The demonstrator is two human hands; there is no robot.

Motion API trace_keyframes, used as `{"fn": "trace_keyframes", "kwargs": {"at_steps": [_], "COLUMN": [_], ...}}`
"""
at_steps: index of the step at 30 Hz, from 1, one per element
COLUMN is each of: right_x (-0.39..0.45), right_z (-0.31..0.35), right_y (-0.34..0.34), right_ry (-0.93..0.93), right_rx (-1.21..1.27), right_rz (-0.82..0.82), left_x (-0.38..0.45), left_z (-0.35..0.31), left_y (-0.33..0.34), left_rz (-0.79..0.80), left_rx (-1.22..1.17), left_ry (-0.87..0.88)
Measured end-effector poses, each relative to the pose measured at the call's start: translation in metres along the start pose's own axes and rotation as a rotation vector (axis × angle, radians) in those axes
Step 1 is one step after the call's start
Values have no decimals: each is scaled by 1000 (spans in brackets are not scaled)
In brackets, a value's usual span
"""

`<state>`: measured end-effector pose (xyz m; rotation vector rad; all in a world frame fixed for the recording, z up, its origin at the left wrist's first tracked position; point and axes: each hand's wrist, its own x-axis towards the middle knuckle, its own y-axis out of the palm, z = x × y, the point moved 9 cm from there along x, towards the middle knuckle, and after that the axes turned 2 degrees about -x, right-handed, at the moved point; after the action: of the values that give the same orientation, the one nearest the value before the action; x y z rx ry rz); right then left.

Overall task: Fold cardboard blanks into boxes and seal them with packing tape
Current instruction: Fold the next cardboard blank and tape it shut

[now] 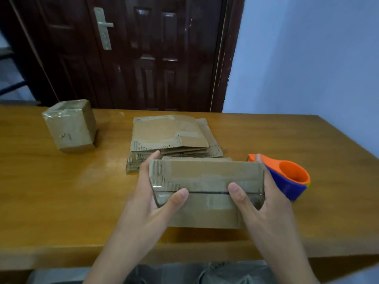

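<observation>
**Both hands grip a taped box near the front edge**

The box (205,193) sits near the front edge of the surface (61,201), about midway along it. Its two top flaps meet in a dark seam, with clear tape over the seam and torn paper showing on the far flap. What it holds cannot be seen, since the flaps are closed.

The left hand (151,201) clasps the box's left end: the thumb lies on top at the seam, and the fingers wrap round the end. The right hand (260,206) clasps the right end likewise, thumb on the seam and fingers curled round the side.

Just behind the box, toward the middle of the surface, lies a stack (172,140) of flat cardboard blanks, unevenly piled, with scraps of old tape on the top one.

A tape dispenser (287,179), orange and blue, rests just right of the box, beside the right hand, toward the right edge.

Near the far left corner stands a second box (71,126), closed, its top wrapped in shiny tape, well apart from the rest. Its contents are hidden too.
</observation>
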<state>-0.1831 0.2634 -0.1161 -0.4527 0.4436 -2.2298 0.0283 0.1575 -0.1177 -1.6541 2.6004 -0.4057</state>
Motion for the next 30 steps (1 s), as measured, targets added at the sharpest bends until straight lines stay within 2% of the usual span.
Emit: {"fn": "trace_keyframes", "kwargs": {"at_steps": [12, 17, 26, 30], "right_x": [4, 4, -1, -9], "right_z": [-7, -15, -17, -15], "right_y": [5, 10, 10, 10], "right_ry": [1, 26, 59, 69], "right_rx": [91, 126, 180, 143], "right_rz": [33, -18, 54, 74], "left_x": [7, 8, 1, -3], "left_z": [10, 10, 12, 5], "left_y": [-5, -3, -2, -3], "left_rz": [-3, -13, 58, 64], "left_rx": [17, 12, -52, 17], "left_ry": [-3, -20, -25, -37]}}
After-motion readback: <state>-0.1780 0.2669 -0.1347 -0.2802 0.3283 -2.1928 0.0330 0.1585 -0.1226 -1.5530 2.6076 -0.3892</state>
